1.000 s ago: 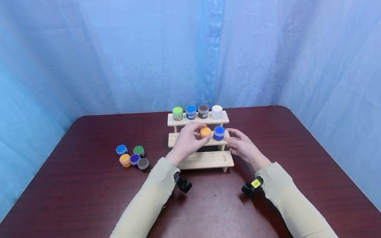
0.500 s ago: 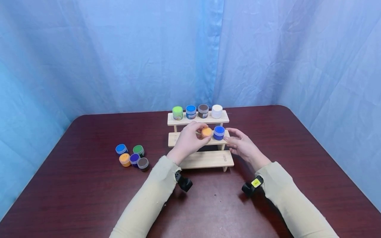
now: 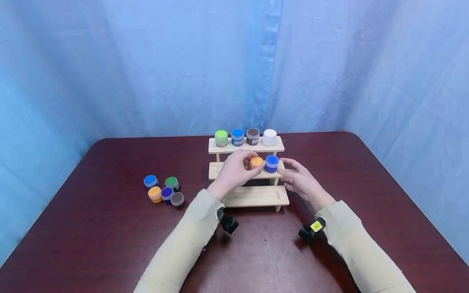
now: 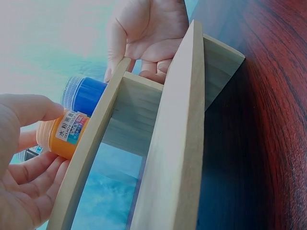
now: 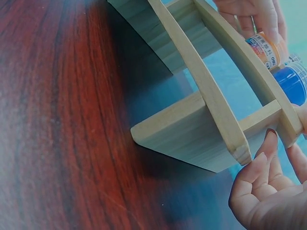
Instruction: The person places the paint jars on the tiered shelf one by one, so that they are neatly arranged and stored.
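Note:
My left hand (image 3: 234,170) pinches an orange paint jar (image 3: 256,162) between thumb and fingers at the middle step of a three-step wooden display stand (image 3: 256,197). In the left wrist view the labelled orange jar (image 4: 69,132) is on the shelf's edge, close beside a blue paint jar (image 4: 84,95). That blue jar (image 3: 272,164) stands upright near the right end of the same step. My right hand (image 3: 302,182) grips this end of the stand, its thumb at the front edge. In the right wrist view, curled fingers of the right hand (image 5: 268,191) touch the wood below the shelf.
On the top step stand light green (image 3: 221,138), blue (image 3: 237,138), brown (image 3: 253,137) and white (image 3: 269,138) jars. Several more jars cluster on the dark table left of the stand, among them a green one (image 3: 172,184) and an orange one (image 3: 155,194). Blue curtains (image 3: 183,73) hang behind.
My left hand has shifted slightly right with the orange jar, closer to the blue jar. The right hand keeps its place at the stand's end. The head view has moved slightly.

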`<act>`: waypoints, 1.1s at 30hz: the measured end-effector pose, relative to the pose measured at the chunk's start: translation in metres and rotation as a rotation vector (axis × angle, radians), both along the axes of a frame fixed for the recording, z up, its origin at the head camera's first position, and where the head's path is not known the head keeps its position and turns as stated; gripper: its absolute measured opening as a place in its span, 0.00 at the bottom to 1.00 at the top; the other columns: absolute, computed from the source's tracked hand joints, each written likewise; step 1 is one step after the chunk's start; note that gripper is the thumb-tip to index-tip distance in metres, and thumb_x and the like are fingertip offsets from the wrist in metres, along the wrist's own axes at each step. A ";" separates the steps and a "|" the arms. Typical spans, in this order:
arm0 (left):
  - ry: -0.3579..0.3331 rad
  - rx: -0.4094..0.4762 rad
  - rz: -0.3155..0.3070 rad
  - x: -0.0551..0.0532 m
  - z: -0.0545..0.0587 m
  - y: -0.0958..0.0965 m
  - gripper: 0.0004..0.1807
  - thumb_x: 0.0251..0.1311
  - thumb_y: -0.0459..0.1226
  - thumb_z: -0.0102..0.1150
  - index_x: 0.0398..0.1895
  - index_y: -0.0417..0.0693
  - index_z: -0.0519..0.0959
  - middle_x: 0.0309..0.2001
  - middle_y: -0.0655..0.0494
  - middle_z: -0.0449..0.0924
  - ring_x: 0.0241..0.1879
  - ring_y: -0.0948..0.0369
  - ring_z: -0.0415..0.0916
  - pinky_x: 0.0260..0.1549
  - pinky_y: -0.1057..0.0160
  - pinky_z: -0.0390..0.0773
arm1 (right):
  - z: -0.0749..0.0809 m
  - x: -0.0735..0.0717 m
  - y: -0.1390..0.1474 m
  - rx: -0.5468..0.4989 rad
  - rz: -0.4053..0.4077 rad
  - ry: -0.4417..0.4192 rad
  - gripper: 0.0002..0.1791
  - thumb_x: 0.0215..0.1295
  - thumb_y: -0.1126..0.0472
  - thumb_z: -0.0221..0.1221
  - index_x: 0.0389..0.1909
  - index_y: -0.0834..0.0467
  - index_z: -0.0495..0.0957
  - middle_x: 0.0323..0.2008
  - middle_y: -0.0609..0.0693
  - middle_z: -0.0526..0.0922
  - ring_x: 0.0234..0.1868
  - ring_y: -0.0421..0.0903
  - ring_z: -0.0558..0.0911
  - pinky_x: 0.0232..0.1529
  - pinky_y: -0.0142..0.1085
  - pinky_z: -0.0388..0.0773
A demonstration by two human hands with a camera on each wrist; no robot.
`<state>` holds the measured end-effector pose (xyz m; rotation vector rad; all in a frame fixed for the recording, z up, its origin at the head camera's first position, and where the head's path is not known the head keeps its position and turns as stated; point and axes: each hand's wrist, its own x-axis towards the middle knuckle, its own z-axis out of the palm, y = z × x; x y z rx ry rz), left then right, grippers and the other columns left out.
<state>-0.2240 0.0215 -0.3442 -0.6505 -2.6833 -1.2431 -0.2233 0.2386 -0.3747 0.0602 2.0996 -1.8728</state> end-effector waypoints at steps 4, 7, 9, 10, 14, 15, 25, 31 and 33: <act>-0.016 0.003 -0.005 0.000 0.001 0.001 0.19 0.54 0.41 0.64 0.49 0.46 0.77 0.43 0.53 0.78 0.39 0.61 0.74 0.38 0.67 0.77 | 0.000 0.001 0.002 -0.009 0.003 0.006 0.34 0.66 0.53 0.54 0.69 0.53 0.52 0.38 0.40 0.74 0.38 0.39 0.73 0.35 0.27 0.73; -0.029 0.002 -0.008 0.001 0.001 0.001 0.21 0.54 0.41 0.64 0.51 0.46 0.76 0.45 0.53 0.78 0.40 0.61 0.74 0.39 0.67 0.77 | 0.000 0.001 0.001 -0.019 0.001 0.003 0.33 0.66 0.53 0.54 0.68 0.52 0.53 0.37 0.40 0.74 0.37 0.39 0.74 0.35 0.27 0.73; -0.038 0.000 -0.009 0.002 0.002 0.000 0.22 0.54 0.42 0.64 0.52 0.45 0.76 0.46 0.52 0.78 0.41 0.61 0.75 0.40 0.67 0.78 | 0.000 0.001 0.001 -0.023 0.001 0.001 0.33 0.66 0.54 0.54 0.68 0.52 0.53 0.37 0.39 0.74 0.37 0.38 0.74 0.35 0.27 0.73; -0.043 -0.001 -0.008 0.002 0.003 0.000 0.23 0.54 0.42 0.64 0.53 0.45 0.75 0.47 0.52 0.77 0.41 0.60 0.75 0.40 0.67 0.78 | 0.000 0.001 0.001 -0.026 -0.001 0.000 0.32 0.66 0.54 0.54 0.68 0.52 0.53 0.36 0.39 0.74 0.37 0.38 0.74 0.35 0.27 0.73; -0.050 -0.006 -0.007 0.003 0.006 -0.002 0.25 0.53 0.42 0.65 0.55 0.45 0.74 0.47 0.51 0.77 0.42 0.60 0.76 0.41 0.66 0.79 | 0.000 0.001 0.001 -0.022 -0.008 -0.006 0.33 0.66 0.55 0.54 0.69 0.52 0.53 0.35 0.39 0.74 0.37 0.38 0.74 0.36 0.27 0.73; -0.050 -0.007 -0.007 0.004 0.006 -0.003 0.26 0.53 0.43 0.65 0.55 0.46 0.74 0.47 0.51 0.77 0.43 0.59 0.76 0.42 0.65 0.79 | 0.000 0.001 0.001 -0.020 -0.010 -0.008 0.33 0.66 0.55 0.54 0.69 0.52 0.52 0.35 0.39 0.74 0.37 0.39 0.74 0.36 0.28 0.73; -0.052 -0.027 0.007 0.006 0.011 -0.010 0.27 0.53 0.45 0.65 0.56 0.48 0.73 0.48 0.52 0.78 0.46 0.59 0.77 0.45 0.62 0.80 | 0.001 0.001 0.001 -0.005 -0.022 -0.013 0.33 0.66 0.55 0.54 0.69 0.52 0.52 0.39 0.41 0.73 0.40 0.41 0.73 0.36 0.27 0.73; -0.073 0.022 0.030 0.012 0.010 -0.017 0.25 0.54 0.44 0.65 0.55 0.47 0.73 0.48 0.51 0.77 0.46 0.58 0.76 0.46 0.62 0.80 | 0.000 0.002 0.001 -0.008 -0.019 -0.012 0.32 0.66 0.55 0.53 0.69 0.52 0.53 0.39 0.41 0.73 0.39 0.40 0.73 0.34 0.26 0.73; -0.062 0.043 0.031 0.014 0.011 -0.021 0.25 0.54 0.42 0.64 0.55 0.46 0.73 0.48 0.49 0.77 0.46 0.57 0.76 0.45 0.62 0.81 | 0.001 0.002 0.001 -0.009 -0.016 -0.009 0.32 0.66 0.55 0.54 0.69 0.53 0.53 0.38 0.40 0.74 0.37 0.39 0.73 0.34 0.26 0.73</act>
